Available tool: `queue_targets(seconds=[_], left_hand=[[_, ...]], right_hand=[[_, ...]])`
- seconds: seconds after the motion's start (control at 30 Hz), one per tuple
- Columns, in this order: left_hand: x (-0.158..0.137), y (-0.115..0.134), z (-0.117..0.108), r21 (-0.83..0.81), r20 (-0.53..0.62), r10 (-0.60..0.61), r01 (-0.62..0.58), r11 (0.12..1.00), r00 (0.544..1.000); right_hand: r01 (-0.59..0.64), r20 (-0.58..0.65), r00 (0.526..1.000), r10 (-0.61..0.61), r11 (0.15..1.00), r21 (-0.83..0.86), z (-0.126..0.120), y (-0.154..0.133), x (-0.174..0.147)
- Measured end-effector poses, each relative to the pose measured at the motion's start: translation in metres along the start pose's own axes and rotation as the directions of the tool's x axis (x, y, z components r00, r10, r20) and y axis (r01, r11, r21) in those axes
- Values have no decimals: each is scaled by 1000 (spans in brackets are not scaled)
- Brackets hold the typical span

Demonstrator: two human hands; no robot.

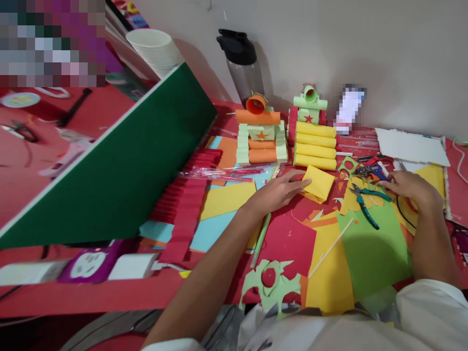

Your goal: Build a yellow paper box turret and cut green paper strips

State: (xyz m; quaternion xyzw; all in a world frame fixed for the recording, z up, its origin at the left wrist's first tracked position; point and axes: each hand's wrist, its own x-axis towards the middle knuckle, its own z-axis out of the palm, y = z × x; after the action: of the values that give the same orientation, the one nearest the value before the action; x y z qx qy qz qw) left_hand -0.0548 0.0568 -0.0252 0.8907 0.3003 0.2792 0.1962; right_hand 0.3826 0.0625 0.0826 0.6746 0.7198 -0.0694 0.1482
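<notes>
My left hand point(281, 193) pinches the edge of a folded yellow paper piece point(319, 182) lying on the red tabletop. My right hand point(415, 189) is over the tools at the right, fingers apart, with nothing visibly held. Close to its fingertips are a wire stripper point(365, 170) and paper scraps. Green-handled pliers point(367, 202) lie open between my hands. Behind the yellow piece stand two paper figures: an orange and pale-green one point(261, 134) and one with yellow paper rolls point(315, 145) across its front.
A slanted green board point(120, 161) blocks the left side. At the wall are a bottle point(243, 68), stacked white cups point(151, 46) and a phone point(350, 108). Coloured paper sheets point(376, 248), a thin stick point(331, 247) and cut scraps point(272, 285) cover the near side.
</notes>
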Motion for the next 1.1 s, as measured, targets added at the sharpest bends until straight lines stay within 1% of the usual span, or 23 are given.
queue_targets(seconds=[0.03, 0.07, 0.1, 0.13, 0.17, 0.2, 0.23, 0.27, 0.33, 0.4, 0.5, 0.63, 0.77, 0.87, 0.97, 1.1], left_hand=[[0, 1, -1, 19, 15, -10, 10, 1000, 1000], [0, 2, -2, 38, 29, -20, 19, 999, 999], [0, 3, -3, 54, 40, -28, 26, 998, 999], [0, 3, -4, 68, 47, -34, 31, 997, 998], [0, 4, -5, 77, 50, -38, 34, 996, 998], [0, 5, -5, 81, 46, -40, 36, 996, 998], [1, 5, -5, 82, 38, -39, 36, 996, 998], [1, 5, -5, 80, 29, -38, 35, 996, 999], [2, 3, -4, 61, 11, -36, 35, 998, 999], [2, 2, -2, 34, 1, -30, 30, 999, 1000], [2, 0, 0, 5, -18, -17, 17, 1000, 1000], [1, 0, 2, -14, -56, -4, 3, 1000, 998], [1, 3, 3, 45, -35, -14, 15, 999, 999], [3, 10, 3, 110, -2, -42, 42, 993, 999], [5, 21, 4, 157, 18, -95, 92, 983, 995], [8, 32, 5, 192, -29, -146, 149, 970, 989]], right_hand=[[-2, -58, 998, 0, 999, -37, -3, -6, -5], [-13, -159, 987, 2, 998, -68, -7, -16, -11], [37, -254, 966, -53, 997, -71, -10, -29, -17], [147, -293, 944, -154, 988, -46, -14, -45, -22], [268, -301, 920, -252, 963, 14, -16, -63, -27], [368, -313, 894, -320, 923, 109, -16, -81, -30], [451, -324, 868, -376, 871, 196, -15, -99, -31], [496, -322, 852, -412, 831, 252, -12, -116, -31], [515, -313, 849, -426, 798, 313, -3, -142, -28], [504, -271, 861, -431, 797, 334, 7, -158, -21], [479, -260, 875, -408, 804, 353, 18, -164, -15], [476, -250, 878, -408, 796, 374, 21, -163, -15], [482, -261, 874, -409, 795, 368, 22, -164, -17], [484, -267, 873, -409, 794, 368, 23, -165, -16], [491, -279, 869, -410, 788, 371, 25, -165, -15], [516, -293, 854, -429, 768, 380, 28, -164, -14]])
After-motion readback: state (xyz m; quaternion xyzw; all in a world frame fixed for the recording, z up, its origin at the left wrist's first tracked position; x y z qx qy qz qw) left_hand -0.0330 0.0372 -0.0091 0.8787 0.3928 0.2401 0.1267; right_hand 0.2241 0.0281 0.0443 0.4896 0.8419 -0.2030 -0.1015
